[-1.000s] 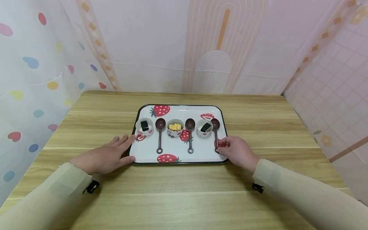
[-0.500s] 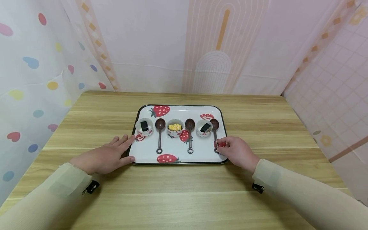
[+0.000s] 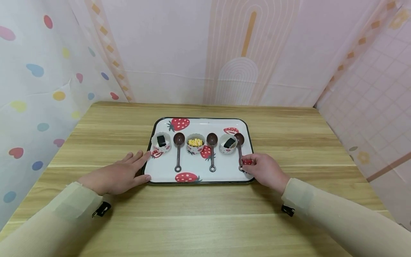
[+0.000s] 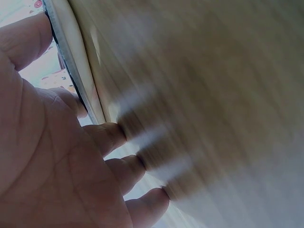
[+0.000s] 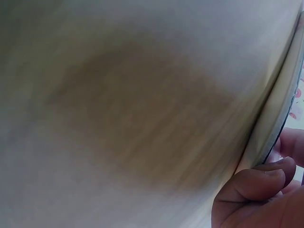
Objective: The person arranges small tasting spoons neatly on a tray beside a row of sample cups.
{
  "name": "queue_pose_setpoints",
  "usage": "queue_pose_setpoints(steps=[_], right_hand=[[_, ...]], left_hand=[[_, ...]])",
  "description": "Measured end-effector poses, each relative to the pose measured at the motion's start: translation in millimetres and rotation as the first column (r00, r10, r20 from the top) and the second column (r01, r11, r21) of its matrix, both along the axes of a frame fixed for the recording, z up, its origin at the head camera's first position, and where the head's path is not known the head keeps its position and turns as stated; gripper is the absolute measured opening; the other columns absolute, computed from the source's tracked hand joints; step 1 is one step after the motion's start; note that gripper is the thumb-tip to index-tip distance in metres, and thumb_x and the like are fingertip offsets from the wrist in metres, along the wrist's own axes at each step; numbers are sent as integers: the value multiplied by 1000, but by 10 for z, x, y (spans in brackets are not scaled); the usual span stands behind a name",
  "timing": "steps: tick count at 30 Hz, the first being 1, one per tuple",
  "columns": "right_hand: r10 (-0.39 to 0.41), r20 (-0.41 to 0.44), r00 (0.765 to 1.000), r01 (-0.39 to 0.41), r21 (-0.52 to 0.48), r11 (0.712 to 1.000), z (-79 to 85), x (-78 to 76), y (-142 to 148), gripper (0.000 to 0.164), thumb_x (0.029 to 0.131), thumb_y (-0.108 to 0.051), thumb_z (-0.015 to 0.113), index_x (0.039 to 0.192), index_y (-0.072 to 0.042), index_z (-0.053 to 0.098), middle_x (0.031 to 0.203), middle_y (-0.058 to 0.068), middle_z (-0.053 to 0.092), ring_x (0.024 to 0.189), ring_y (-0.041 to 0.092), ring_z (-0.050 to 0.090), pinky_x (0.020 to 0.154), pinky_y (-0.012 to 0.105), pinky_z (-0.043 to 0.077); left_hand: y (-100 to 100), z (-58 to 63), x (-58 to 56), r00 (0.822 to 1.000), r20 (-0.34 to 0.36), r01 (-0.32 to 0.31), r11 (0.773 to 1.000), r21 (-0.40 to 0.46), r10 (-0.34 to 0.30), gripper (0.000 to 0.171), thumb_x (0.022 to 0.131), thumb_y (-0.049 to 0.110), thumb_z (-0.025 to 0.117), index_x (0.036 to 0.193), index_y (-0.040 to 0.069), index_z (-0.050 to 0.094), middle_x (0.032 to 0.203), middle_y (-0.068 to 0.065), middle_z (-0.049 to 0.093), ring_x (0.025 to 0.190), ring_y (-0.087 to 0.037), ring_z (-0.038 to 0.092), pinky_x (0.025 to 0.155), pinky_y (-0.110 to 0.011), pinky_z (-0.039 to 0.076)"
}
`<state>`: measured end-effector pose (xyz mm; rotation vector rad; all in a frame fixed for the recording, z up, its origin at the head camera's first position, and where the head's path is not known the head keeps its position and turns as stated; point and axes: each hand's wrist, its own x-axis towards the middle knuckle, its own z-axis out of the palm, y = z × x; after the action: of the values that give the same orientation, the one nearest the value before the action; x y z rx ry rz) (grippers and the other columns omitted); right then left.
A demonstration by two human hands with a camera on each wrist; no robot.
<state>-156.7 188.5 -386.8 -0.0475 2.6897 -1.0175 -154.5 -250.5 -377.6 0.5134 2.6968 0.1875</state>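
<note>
A white strawberry-print tray (image 3: 163, 171) with a dark rim lies on the table. My left hand (image 3: 117, 175) rests at its left edge, fingers spread, the thumb and a finger at the rim. In the left wrist view, several fingertips (image 4: 147, 204) of it touch the tabletop. Over the tray's right front corner, my right hand (image 3: 264, 169) pinches the lower handle of the rightmost brown measuring spoon (image 3: 239, 139). Just left of that spoon's bowl stands a paper cup (image 3: 227, 149) holding a white and black piece. The right wrist view shows curled fingers (image 5: 261, 185) beside the rim; the spoon is hidden there.
Two more brown spoons, one in the middle (image 3: 212, 140) and one to the left (image 3: 178, 139), lie on the tray. Between them stands a cup of yellow bits (image 3: 196, 143). A cup with a black-wrapped piece (image 3: 161, 142) stands at the left. Wood tabletop (image 3: 192, 217) surrounds the tray.
The bowl of the rightmost spoon has shifted very slightly left, towards the cup beside it. Both hands have stayed nearly still.
</note>
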Motion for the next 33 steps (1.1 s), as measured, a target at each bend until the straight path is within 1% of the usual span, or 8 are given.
queue_pose_setpoints(steps=[7,12,18,21,24,26,29,33], right_hand=[[1,0,1000,-1,-5,1000,1,2,13,32,98,-13,73,130,-7,75,116,10,78,80,16,57,63,27,45],[-3,-2,1000,3,-19,1000,7,9,26,33,98,-14,73,130,-7,75,114,10,78,80,17,57,64,27,46],[-29,15,999,30,-51,998,35,8,47,27,100,-15,72,126,-10,77,104,6,77,76,17,54,59,27,44],[-44,-9,999,44,-47,998,54,-8,71,25,100,-16,70,123,-10,77,94,5,74,72,17,52,58,27,42],[-49,-44,998,48,-20,999,72,-37,99,29,100,-18,68,126,-8,75,85,5,67,67,17,51,56,28,42],[-55,-56,997,54,-10,998,91,-54,115,33,101,-21,67,130,-7,73,83,6,64,64,17,50,55,28,43],[-67,-54,996,68,1,998,124,-73,141,36,103,-25,63,134,-8,71,87,8,65,61,17,51,55,29,45],[-90,-68,994,91,13,996,159,-94,172,37,106,-29,58,135,-9,70,97,11,69,62,17,52,55,30,46]], left_hand=[[18,11,-5,1000,16,-1,1000,-7,1,95,103,67,49,169,6,18,169,-35,20,151,-66,19,118,-77,28],[19,-5,-13,1000,10,2,1000,-3,-2,94,103,67,49,169,6,18,169,-35,21,151,-66,20,118,-77,28],[17,-4,-37,1000,15,7,1000,-8,-7,96,103,68,49,169,5,19,169,-36,20,151,-67,19,117,-77,29],[15,5,-50,1000,24,6,1000,-11,-5,97,102,69,49,169,6,18,169,-36,20,150,-67,19,116,-77,29],[6,12,-62,999,39,-3,1000,-8,4,98,101,71,49,169,8,18,170,-35,20,151,-66,19,115,-78,31],[-2,19,-67,999,45,-8,1000,-5,9,99,100,72,50,169,9,19,170,-34,20,152,-65,20,115,-78,32],[-11,28,-72,1000,28,-2,1000,11,2,98,100,71,53,169,10,21,169,-34,24,152,-62,24,114,-76,35],[-17,51,-73,999,-37,20,999,48,-19,93,101,64,59,167,8,27,168,-32,29,152,-57,32,115,-72,37]])
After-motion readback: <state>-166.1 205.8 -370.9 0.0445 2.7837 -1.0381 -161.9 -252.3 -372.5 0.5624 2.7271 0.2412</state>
